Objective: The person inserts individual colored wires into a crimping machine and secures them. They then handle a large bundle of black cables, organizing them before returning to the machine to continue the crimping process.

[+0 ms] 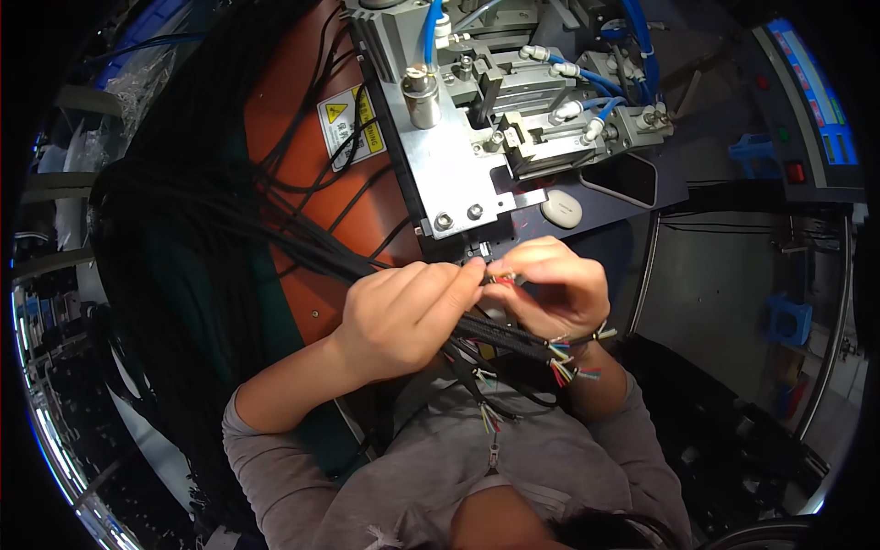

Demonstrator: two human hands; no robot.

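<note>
Both hands meet just in front of the machine's near edge. My left hand is closed, thumb and forefinger pinching the end of a black cable, most of which the fingers hide. Opposite it, my right hand pinches the short coloured wires fanning out of that end, red among them. Under the hands lies a bundle of black cables, the stripped ends spreading into coloured wires beside my right wrist. More loose cable ends hang against my grey top.
Ahead stands a metal fixture with pneumatic cylinders and blue air hoses. A white rounded case and a phone-like slab lie to its right. Black cables cross the orange surface on the left. A screen stands far right.
</note>
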